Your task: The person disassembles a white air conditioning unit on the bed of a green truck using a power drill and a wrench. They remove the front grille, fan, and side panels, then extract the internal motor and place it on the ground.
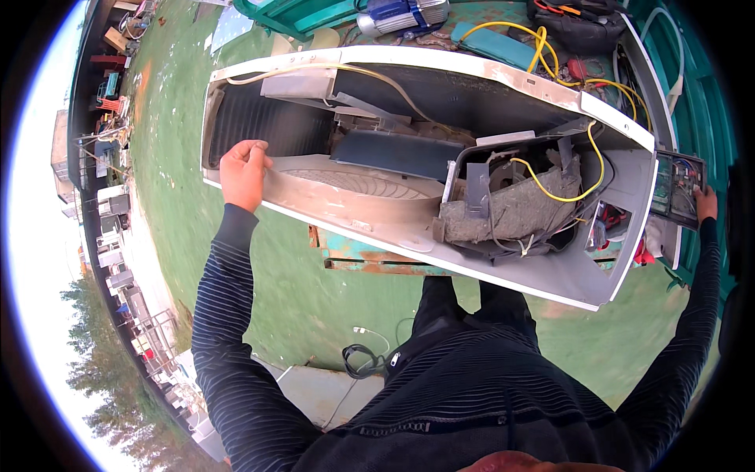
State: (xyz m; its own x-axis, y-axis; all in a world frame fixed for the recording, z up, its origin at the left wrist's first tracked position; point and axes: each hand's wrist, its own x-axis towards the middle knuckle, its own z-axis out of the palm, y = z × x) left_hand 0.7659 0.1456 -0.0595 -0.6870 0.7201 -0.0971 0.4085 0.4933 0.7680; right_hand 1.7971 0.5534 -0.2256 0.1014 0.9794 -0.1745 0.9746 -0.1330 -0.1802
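Observation:
An opened white air-conditioner outdoor unit (pixel 543 275) lies in front of me with its top off. Inside it are a dark fan blade (pixel 393 153), a grey felt-wrapped compressor (pixel 519 208) and yellow wires (pixel 566 193). My left hand (pixel 242 173) grips the casing's near rim at the left end, beside the finned coil (pixel 252 126). My right hand (pixel 705 206) holds a dark circuit board (pixel 678 187) at the unit's right end. Both arms wear dark striped sleeves.
The unit rests on a rusty teal stand (pixel 370 256) over a green painted floor (pixel 181 165). Behind it lie a blue and silver pump (pixel 401 16), a black tool bag (pixel 578 23) and a teal box (pixel 495 43). A black cable (pixel 358 362) lies near my feet.

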